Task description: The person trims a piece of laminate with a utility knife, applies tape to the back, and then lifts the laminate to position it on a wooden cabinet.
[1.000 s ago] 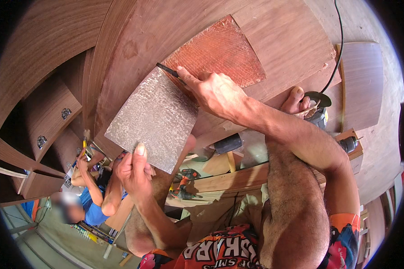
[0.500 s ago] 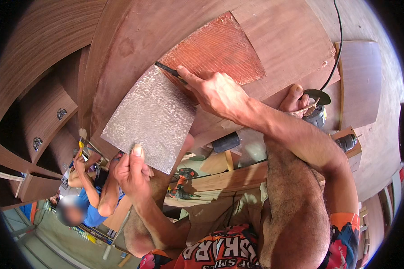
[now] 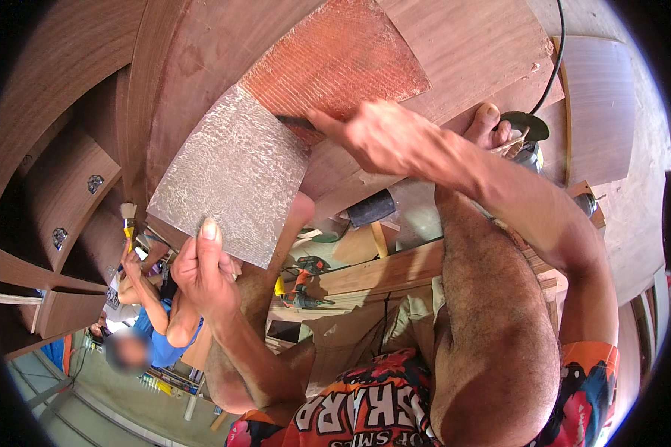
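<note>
My left hand (image 3: 210,272) pinches the lower edge of a thin silvery sheet (image 3: 227,175) with a streaky, rough-looking face, thumb on top. The sheet is tilted up off the wood panel. Beside its upper right edge, an orange-red rectangle (image 3: 335,63) with fine parallel ridges lies on the large wood panel (image 3: 470,45). My right hand (image 3: 380,138), blurred by motion, is closed on a dark flat tool (image 3: 294,121), its forefinger stretched along it. The tool's tip is at the sheet's edge, where the sheet meets the orange-red rectangle; its full shape is hidden.
An orange-and-black power drill (image 3: 303,283) lies below, near a dark cylinder (image 3: 373,208). My foot (image 3: 488,123) rests beside an angle grinder (image 3: 525,127) with a black cord. At left, a co-worker holds a paintbrush (image 3: 129,216) near wooden cabinet compartments (image 3: 74,194).
The dark tool has moved from the silvery sheet's top corner down along its right edge. The view has shifted slightly. The co-worker's brush now stands out more clearly beside the cabinet.
</note>
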A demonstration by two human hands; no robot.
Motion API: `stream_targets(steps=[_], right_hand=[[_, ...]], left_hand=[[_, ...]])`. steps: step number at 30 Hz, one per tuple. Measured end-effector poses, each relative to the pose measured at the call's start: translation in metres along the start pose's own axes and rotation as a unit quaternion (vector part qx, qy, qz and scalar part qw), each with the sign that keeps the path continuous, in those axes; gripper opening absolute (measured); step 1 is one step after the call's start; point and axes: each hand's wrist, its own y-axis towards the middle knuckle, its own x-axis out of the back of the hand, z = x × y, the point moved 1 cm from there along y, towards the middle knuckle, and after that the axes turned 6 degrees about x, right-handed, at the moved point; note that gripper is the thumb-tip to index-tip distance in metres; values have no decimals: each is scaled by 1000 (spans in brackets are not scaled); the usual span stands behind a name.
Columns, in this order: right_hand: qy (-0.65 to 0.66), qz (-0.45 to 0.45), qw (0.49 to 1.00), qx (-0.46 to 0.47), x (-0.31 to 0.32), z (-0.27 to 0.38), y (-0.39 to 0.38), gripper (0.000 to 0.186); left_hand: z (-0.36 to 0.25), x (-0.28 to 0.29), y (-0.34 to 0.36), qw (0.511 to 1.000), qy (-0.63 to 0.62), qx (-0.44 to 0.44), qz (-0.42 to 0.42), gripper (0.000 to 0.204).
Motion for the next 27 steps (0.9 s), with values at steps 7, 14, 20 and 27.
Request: stream_targets(steps=[7, 14, 20, 27], right_hand=[[52, 2, 999, -17, 25, 17, -73, 65], [174, -170, 969, -53, 17, 10, -19, 49], [141, -155, 973, -99, -1, 5, 30, 49], [96, -156, 980, -82, -7, 5, 40, 51]], left_hand=[[-3, 10, 2, 998, 42, 37, 8, 36], [0, 13, -4, 999, 41, 29, 3, 43], [3, 9, -3, 999, 45, 15, -7, 44], [10, 13, -2, 999, 37, 19, -19, 43]])
